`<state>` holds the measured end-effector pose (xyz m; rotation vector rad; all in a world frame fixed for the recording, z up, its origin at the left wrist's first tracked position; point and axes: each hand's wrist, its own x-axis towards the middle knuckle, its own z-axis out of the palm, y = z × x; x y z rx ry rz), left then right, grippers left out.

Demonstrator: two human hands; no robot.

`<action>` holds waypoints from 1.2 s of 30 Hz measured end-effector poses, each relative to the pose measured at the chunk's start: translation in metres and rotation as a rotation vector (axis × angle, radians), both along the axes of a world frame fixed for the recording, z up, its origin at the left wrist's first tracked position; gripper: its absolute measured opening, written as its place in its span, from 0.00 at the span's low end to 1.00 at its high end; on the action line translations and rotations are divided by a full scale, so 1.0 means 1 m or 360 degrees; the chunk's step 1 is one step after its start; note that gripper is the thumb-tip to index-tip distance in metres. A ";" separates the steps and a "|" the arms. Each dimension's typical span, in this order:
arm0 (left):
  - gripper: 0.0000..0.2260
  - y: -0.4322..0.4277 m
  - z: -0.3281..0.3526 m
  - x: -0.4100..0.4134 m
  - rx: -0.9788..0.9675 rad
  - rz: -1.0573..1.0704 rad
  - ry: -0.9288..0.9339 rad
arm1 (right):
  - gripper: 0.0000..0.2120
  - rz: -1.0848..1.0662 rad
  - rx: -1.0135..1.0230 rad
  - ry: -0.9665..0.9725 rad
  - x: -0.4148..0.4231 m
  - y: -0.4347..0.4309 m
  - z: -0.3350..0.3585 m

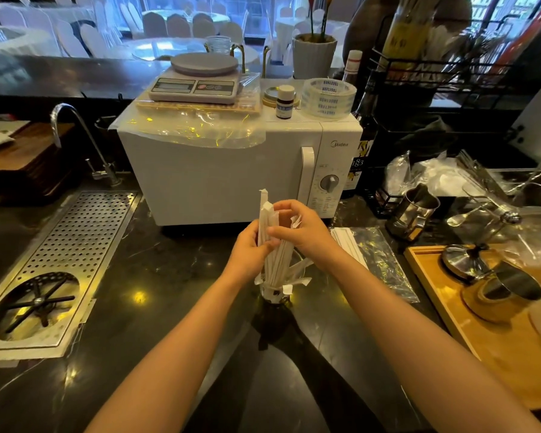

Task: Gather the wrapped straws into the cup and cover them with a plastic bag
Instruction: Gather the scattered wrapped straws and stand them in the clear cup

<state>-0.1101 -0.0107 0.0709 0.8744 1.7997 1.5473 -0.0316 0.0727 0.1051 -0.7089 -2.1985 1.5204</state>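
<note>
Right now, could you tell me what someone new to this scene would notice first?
Both hands, left hand and right hand, meet at centre, gripping a bundle of wrapped straws standing in a clear cup on the dark counter. Just behind sits a white microwave with a kitchen scale on top. A perforated metal drain tray lies at left.

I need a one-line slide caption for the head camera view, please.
Both hands gather wrapped straws upright into a cup on a dark counter, before a white microwave.
</note>
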 end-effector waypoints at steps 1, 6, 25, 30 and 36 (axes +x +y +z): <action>0.16 0.001 0.001 0.001 0.0036 0.0011 0.0002 | 0.17 -0.0008 0.0031 0.0004 0.000 0.000 0.001; 0.05 0.006 0.002 0.002 0.0141 0.0053 -0.0011 | 0.18 -0.0056 0.0105 -0.0007 0.001 0.002 0.001; 0.15 0.000 -0.007 0.002 0.0183 0.0149 0.0280 | 0.16 -0.0058 0.0229 -0.0110 -0.003 0.010 -0.002; 0.20 -0.005 -0.013 -0.001 0.0054 0.0191 0.0692 | 0.18 0.0029 0.0421 -0.0349 0.001 0.013 -0.006; 0.29 -0.007 -0.012 -0.007 0.0041 0.0316 0.0763 | 0.20 0.0146 0.0530 -0.0599 0.002 0.014 -0.009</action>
